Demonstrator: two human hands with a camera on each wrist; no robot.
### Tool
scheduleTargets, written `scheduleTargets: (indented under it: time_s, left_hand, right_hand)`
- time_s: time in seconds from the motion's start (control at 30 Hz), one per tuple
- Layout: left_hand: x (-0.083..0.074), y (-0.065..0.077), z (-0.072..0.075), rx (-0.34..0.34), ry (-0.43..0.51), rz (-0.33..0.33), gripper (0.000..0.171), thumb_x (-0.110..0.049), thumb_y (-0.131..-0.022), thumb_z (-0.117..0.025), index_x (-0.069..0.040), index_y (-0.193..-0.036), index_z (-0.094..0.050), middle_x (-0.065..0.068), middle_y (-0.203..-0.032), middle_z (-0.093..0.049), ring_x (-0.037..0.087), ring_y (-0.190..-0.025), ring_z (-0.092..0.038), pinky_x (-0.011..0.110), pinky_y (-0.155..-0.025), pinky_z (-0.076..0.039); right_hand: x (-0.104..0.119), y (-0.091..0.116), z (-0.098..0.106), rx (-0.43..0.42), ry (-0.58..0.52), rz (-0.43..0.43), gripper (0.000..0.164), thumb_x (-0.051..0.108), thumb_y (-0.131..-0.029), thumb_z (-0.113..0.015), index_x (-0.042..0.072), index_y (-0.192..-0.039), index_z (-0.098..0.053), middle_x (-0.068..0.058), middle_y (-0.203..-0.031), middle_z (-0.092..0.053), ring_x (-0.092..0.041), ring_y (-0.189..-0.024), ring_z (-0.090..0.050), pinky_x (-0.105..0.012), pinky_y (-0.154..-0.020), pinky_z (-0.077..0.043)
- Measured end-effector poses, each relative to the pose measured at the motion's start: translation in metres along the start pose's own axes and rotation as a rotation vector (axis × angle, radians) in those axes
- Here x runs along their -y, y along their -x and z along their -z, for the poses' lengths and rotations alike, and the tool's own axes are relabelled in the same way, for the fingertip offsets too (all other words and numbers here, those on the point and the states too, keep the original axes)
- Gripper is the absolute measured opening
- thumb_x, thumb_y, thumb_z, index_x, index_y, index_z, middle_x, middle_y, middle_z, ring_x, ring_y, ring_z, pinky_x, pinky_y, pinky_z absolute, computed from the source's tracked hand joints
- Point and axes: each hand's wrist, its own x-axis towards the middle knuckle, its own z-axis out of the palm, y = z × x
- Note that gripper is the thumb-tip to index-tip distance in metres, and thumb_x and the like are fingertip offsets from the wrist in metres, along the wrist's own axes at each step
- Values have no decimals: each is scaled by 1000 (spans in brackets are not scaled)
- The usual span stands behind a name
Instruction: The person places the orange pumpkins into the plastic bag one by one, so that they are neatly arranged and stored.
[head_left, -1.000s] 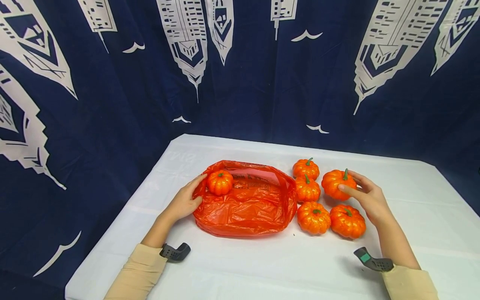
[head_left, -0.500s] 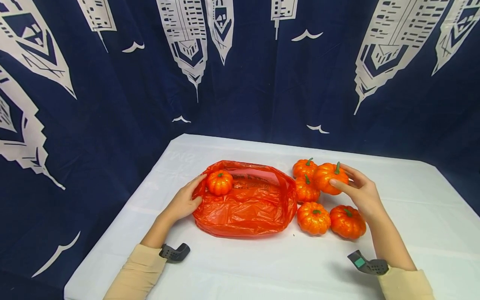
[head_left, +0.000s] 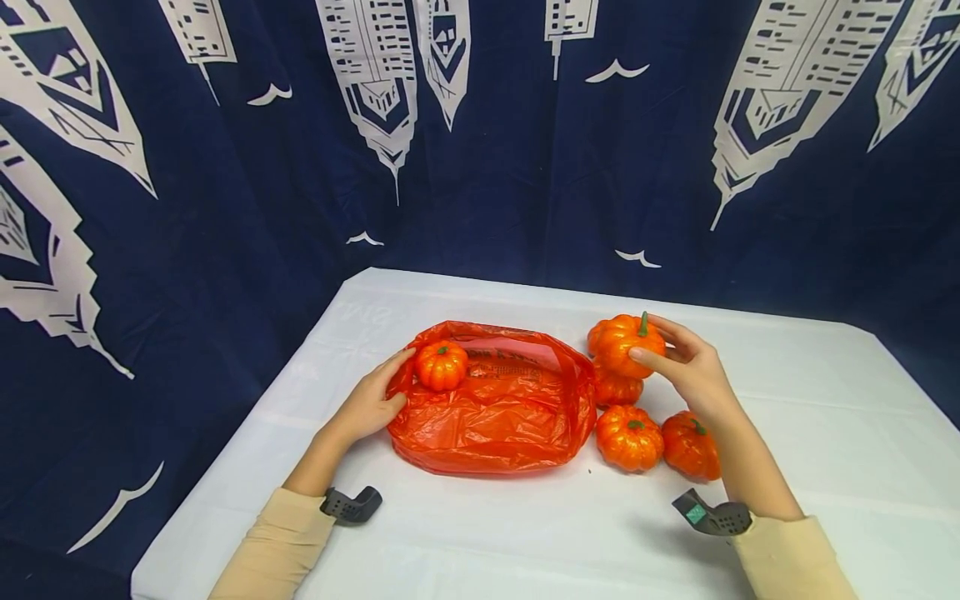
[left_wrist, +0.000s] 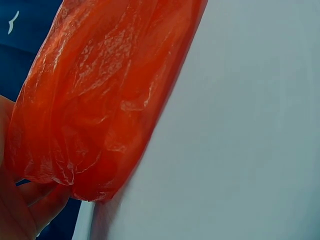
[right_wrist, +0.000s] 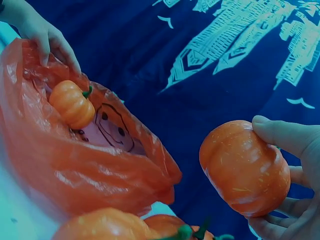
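In the head view a red plastic bag lies on the white table, its mouth gaping, with one small orange pumpkin inside at the left. My left hand holds the bag's left rim; part of its fingers is hidden behind the film in the left wrist view. Right of the bag, my right hand grips another pumpkin by its side, thumb in front, green stem up. The right wrist view shows this pumpkin raised off the table, between thumb and fingers.
Under and behind the held pumpkin, two pumpkins show only in part. Nearer stand a whole pumpkin and one partly covered by the right forearm. A dark blue printed curtain hangs behind the table.
My right hand has carried its pumpkin leftward and slightly up, from beside the group to over the two rear pumpkins, toward the bag. The left hand and the bag have stayed put.
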Motion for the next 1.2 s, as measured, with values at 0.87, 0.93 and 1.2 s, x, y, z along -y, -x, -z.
scheduleTargets:
  time_s: [0.87, 0.93, 1.2]
  left_hand:
    - [-1, 0, -1, -11, 13, -15, 68, 6, -82, -51, -1, -148, -37, 23, -151, -36, 40, -139, -33, 55, -112, -26]
    - [0, 1, -2, -11, 11, -16, 68, 6, -82, -51, -1, -148, -37, 23, -151, -36, 41, -139, -33, 55, -112, -26]
    - [1, 0, -1, -12, 13, -12, 68, 5, -83, -52, -1, -148, -37, 23, -151, -36, 40, -139, -33, 55, -112, -26]
  right_hand:
    - [21, -14, -60, 127, -85, 63, 67, 30, -87, -73, 14, -146, -46, -11, -145, -45, -26, -116, -53, -20, -88, -49]
    - [23, -14, -65, 140, -81, 62, 66, 30, -87, -73, 15, -146, -46, -11, -146, -44, -29, -118, -52, -24, -91, -48]
    - [26, -18, -90, 209, -81, 61, 66, 28, -86, -74, 15, -145, -48, -10, -146, -46, -31, -118, -53, -31, -91, -51]
